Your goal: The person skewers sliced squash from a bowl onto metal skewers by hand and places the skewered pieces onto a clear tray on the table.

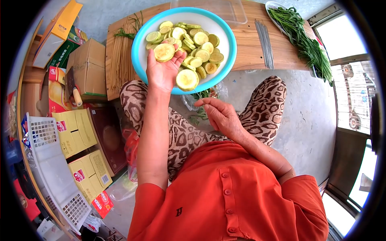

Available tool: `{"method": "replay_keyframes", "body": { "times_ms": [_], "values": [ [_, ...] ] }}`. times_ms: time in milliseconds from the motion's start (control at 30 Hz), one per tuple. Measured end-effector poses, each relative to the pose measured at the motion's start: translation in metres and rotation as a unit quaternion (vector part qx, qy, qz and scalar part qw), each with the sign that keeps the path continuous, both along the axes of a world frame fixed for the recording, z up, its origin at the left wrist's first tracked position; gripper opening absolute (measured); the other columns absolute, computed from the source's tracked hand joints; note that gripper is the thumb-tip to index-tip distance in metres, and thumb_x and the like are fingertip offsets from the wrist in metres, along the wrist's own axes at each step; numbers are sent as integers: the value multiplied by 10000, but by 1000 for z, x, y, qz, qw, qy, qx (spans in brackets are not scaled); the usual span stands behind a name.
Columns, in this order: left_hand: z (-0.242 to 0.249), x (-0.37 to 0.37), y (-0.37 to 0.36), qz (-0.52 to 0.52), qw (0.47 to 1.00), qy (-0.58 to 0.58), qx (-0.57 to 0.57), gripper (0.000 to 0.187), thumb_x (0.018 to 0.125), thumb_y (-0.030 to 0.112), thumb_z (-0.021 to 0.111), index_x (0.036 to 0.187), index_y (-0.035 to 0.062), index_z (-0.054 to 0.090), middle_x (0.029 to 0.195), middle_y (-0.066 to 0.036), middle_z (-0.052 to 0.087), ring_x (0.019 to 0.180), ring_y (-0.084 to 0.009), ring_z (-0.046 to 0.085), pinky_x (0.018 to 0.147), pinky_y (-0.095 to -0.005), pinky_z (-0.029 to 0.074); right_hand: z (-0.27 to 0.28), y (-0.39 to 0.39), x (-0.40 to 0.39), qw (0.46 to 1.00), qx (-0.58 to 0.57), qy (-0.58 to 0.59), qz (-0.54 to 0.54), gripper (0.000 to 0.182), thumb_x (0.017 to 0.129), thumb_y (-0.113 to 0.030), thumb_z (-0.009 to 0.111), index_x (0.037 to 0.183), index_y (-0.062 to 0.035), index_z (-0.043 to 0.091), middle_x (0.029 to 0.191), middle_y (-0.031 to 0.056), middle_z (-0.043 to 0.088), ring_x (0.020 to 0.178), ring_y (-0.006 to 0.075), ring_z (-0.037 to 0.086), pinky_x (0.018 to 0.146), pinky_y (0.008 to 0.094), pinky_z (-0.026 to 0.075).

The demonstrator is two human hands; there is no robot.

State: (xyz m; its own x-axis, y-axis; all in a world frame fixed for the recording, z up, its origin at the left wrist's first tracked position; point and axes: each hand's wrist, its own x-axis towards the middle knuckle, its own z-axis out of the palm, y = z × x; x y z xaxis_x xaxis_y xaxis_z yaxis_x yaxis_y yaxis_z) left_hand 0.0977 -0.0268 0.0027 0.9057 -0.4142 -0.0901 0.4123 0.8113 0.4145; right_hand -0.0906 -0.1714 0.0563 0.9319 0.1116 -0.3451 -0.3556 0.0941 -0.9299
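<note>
Grey floor [299, 120] lies beneath a wooden tabletop [243, 50] bearing a white basin [234, 44] with a blue rim, heaped with round, green-edged vegetable slices [200, 38]. Over the basin's near side, the left hand [163, 76], palm up with fingers loosely curled, cradles one slice [164, 52]. Lower down, the right hand [220, 115] pinches a thin skewer [200, 95], with another slice [187, 80] at its far end by the rim.

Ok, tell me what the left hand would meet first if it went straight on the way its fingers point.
Most likely the heap of cut slices in the blue-rimmed basin, just beyond the left hand. The hand's height above them is unclear, so it might pass over.
</note>
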Motion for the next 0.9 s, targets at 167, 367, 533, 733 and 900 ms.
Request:
{"method": "replay_keyframes", "body": {
  "times_ms": [167, 367, 533, 733, 900],
  "values": [
    [5, -3, -2, 10, 1000, 3, 16, 521, 980, 445, 266, 1203, 34, 496, 1057, -184, 596, 877, -278, 583, 951, -482, 441, -1, 1, 1, 1000, -3, 0, -1, 264, 998, -182, 400, 1120, -47, 592, 532, -75, 391, 451, 6, 333, 430, 167, 262],
    [11, -9, -6, 29, 997, 6, 77, 515, 959, 486, 324, 1179, 56, 502, 1020, -148, 586, 852, -264, 565, 879, -433, 465, 1, 3, 5, 1000, 4, 7, -7, 264, 998, -180, 400, 1116, -42, 592, 527, -69, 397, 441, 11, 335, 425, 173, 266],
    [10, -8, -6, 18, 998, 12, 60, 524, 955, 512, 322, 1187, 81, 509, 1031, -143, 590, 858, -269, 568, 865, -423, 467, -1, 5, 8, 1000, 4, -10, -12, 243, 989, -167, 421, 1097, -34, 592, 533, -64, 395, 451, 21, 340, 426, 191, 279],
    [6, -10, -6, -3, 998, -8, 58, 541, 970, 477, 303, 1257, 46, 458, 1049, -158, 596, 868, -257, 590, 936, -460, 462, -3, 6, 12, 999, -21, -21, -16, 223, 980, -157, 445, 1087, -37, 598, 557, -52, 406, 482, 35, 366, 437, 210, 308],
    [9, -12, -8, 5, 997, 7, 71, 533, 968, 477, 315, 1259, 53, 457, 1044, -150, 596, 857, -257, 589, 915, -446, 469, -7, 8, 14, 998, -41, -30, -20, 218, 977, -154, 455, 1079, -38, 608, 576, -47, 420, 502, 37, 378, 451, 216, 323]
  ]
}}
